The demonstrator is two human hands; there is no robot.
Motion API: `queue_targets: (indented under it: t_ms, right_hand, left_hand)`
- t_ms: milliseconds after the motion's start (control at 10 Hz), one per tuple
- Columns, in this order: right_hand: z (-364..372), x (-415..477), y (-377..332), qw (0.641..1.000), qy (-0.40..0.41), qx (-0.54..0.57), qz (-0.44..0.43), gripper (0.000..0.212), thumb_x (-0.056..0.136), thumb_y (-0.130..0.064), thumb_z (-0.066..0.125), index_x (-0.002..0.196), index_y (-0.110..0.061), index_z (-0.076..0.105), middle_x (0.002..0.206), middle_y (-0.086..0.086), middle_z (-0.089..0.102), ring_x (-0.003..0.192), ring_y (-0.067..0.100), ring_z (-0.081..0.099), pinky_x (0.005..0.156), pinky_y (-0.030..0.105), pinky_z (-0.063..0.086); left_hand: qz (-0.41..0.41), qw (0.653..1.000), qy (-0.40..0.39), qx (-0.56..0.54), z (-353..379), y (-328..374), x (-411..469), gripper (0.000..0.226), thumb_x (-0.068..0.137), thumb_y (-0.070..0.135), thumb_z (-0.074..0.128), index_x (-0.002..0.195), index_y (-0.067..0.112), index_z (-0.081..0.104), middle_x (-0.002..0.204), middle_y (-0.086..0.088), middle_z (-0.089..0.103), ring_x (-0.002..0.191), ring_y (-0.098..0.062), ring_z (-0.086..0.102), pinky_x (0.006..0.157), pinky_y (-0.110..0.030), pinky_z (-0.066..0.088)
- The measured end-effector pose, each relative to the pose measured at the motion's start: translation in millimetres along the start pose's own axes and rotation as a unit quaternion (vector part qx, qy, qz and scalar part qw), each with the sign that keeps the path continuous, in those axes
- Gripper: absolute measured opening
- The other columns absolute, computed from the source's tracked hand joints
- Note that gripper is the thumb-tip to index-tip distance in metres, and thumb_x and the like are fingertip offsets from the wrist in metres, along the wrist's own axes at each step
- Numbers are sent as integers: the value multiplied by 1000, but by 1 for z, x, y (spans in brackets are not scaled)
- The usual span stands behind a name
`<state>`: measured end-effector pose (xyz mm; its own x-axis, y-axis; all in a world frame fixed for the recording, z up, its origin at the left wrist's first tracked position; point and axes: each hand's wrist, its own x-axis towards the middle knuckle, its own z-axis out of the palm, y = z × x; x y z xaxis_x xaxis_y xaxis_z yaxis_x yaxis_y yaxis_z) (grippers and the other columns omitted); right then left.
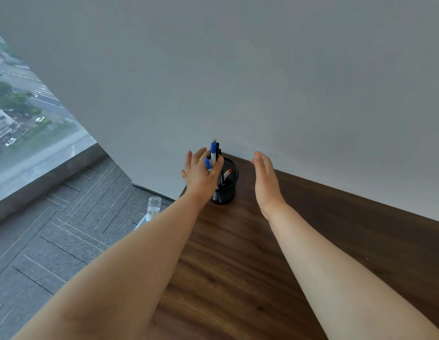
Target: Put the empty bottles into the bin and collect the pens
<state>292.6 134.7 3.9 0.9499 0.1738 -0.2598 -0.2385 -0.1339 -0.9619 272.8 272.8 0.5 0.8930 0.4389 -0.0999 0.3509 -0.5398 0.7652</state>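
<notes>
While leaning over the table [238, 266], leaving a bottle [154, 203] poking up left of its edge; holding right hand [265, 180] flat and empty at centre; pinching pens [213, 152] in left hand [201, 179] above the cup [229, 185], possibly risking tipping it off the corner.

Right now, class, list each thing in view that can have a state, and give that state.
pen holder: upright on the table, holds a red-capped pen
left hand: grips blue-capped pens at the pen holder's rim
right hand: open, fingers straight, holds nothing
bottle: upright beside the table, partly hidden by the left arm
</notes>
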Motion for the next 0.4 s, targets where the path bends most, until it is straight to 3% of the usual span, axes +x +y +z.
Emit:
queue_targets:
  t_ms: [200, 300, 400]
  right_hand:
    - [3, -1, -2, 1000, -5, 3, -6, 51, 97, -49, 31, 140, -23, 36, 145, 0, 43, 134, 14, 36, 99, 24, 24]
    - [5, -5, -3, 1000, -8, -3, -4, 49, 97, -48, 34, 137, -21, 38, 142, 0, 46, 124, 10, 41, 97, 23, 26]
    - [4, -7, -5, 1000, -2, -14, 16, 46, 96, -41, 42, 137, -19, 39, 135, 0, 49, 112, 6, 42, 96, 24, 32]
  left_hand:
    - [-19, 997, -52, 59, -1, -11, -4, 64, 90, 50, 48, 144, 27, 23, 159, -1, 1, 146, -22, -11, 115, -56, -1]
    - [-28, 996, -51, 63, -6, -10, -8, 95, 78, 56, 61, 148, 30, 2, 159, -1, -5, 146, -22, -9, 114, -57, 1]
    - [-19, 998, -18, 60, -12, -9, -11, 97, 79, 50, 64, 149, 26, 2, 159, -2, -1, 146, -24, -1, 116, -54, 6]
